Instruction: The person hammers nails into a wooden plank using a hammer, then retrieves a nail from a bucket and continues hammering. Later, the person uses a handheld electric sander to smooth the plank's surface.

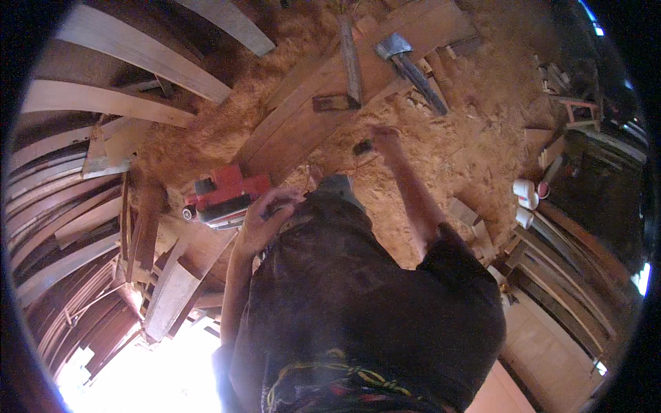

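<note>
My right hand [384, 138] reaches forward over the shavings, its fingers closed and a little blurred. A small dark block-like thing [363, 146] is right beside its fingers; I cannot make out whether the hand grips it. Resting near my lap, my left hand [264, 221] has its thumb apart from its bent fingers, and no held thing shows. Just left of it sits a red and black electric hand planer [231, 193]. Beyond the right hand, a hatchet [396, 47] lies with its handle toward me. An L-shaped wooden piece [351, 62] rests on the wide plank [296, 127].
Curved boards [138, 55] are stacked along the left side. Wood shavings [475, 144] cover the ground. At the right are white containers [525, 195] and long timber pieces [564, 275]. A pale offcut [172, 296] lies at the lower left, near bright light.
</note>
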